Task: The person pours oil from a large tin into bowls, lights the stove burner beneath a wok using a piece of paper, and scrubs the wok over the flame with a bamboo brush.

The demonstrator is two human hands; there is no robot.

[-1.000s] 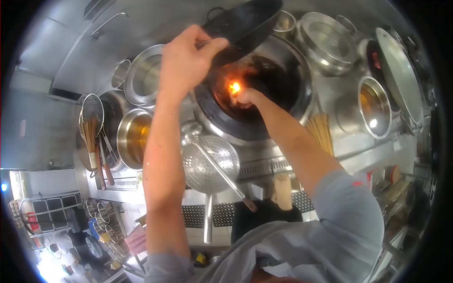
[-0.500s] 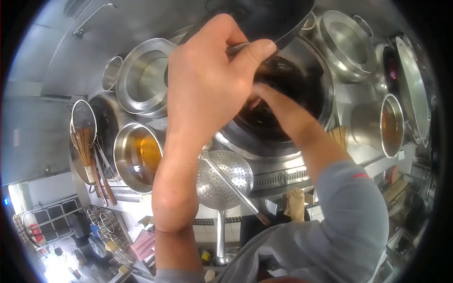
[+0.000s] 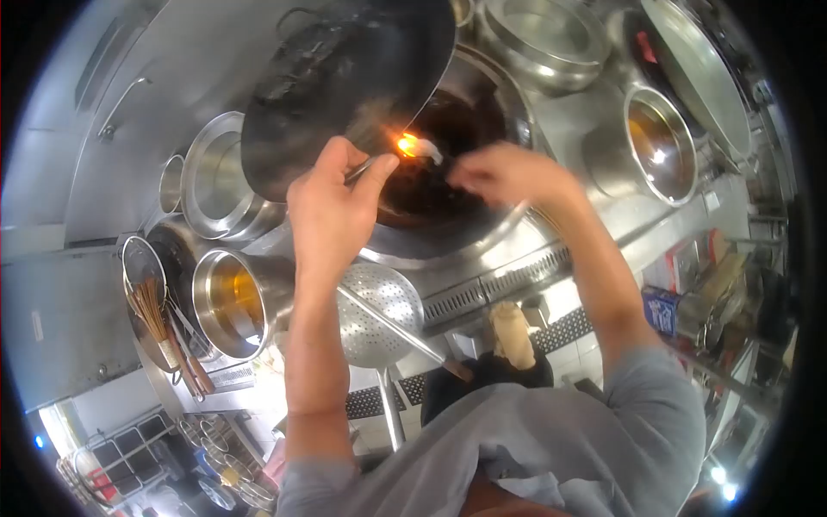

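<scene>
My left hand [image 3: 336,202] grips the edge of a dark wok [image 3: 332,95], with thumb and fingers closed on it. The wok is tipped up and lifted off a round, dark burner well [image 3: 444,228]. Inside the well opening, an orange flame [image 3: 407,144] burns beside a small whitish scrap [image 3: 430,152], whose material I cannot make out. Just right of the scrap is my right hand [image 3: 512,172], apart from it and over the well. Motion smears its fingers, so their grip is unclear.
A perforated ladle [image 3: 379,319] lies at the counter front. Steel pots with amber liquid stand left [image 3: 272,293] and right [image 3: 680,177]. At the far left, a bamboo wok brush [image 3: 153,314] rests by a strainer. Steel basins [image 3: 196,194] sit behind.
A flame now shows in the burner well. My right hand has drawn back to the right, out of the well. My left hand and the wok appear lower and further left as the view shifted.
</scene>
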